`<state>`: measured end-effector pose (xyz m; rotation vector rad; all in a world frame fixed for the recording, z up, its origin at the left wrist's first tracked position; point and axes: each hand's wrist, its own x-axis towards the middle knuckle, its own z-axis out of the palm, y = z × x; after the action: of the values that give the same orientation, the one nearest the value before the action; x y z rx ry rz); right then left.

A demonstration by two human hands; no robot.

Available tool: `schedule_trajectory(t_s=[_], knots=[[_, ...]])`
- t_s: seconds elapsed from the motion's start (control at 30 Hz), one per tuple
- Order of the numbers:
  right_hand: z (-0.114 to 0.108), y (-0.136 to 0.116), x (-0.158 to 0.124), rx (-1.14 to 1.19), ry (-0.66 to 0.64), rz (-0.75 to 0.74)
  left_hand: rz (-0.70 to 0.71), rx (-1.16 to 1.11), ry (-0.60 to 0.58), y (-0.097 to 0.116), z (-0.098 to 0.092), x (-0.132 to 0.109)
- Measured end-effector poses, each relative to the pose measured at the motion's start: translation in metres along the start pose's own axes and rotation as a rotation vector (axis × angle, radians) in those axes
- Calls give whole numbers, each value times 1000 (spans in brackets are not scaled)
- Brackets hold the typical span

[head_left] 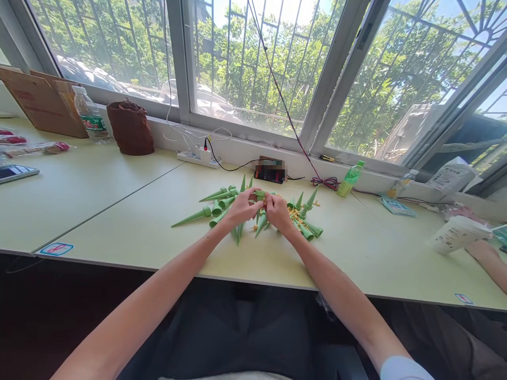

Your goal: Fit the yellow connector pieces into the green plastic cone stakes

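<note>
Head view: left hand [241, 208], right hand [278, 212] pinch green collared plastic part [260, 195] at dial centre, fingers narrow. Green tapered plastic spikes [193, 217] at 8 o'clock, yellow-orange plastic pieces [295, 215] at 4. Uneven pinch could drop part among spikes.

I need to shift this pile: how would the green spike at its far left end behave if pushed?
The green spike would probably roll in a curve, as it tapers to a point from a wider end. It's likely light, since neighbouring green cones look hollow at their open ends. Its straight outline suggests fairly stiff material.
</note>
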<state>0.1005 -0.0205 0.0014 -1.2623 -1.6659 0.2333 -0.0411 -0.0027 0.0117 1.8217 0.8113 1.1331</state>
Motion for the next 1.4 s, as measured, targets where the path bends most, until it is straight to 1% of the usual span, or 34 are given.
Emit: schedule_trajectory(t_s=[1.07,1.4], knots=[[-2,2,-1,35,-32,37,7,13,3,0,0,0],[-1,2,-1,37,-25,14,14,36,7,-1,0,1]])
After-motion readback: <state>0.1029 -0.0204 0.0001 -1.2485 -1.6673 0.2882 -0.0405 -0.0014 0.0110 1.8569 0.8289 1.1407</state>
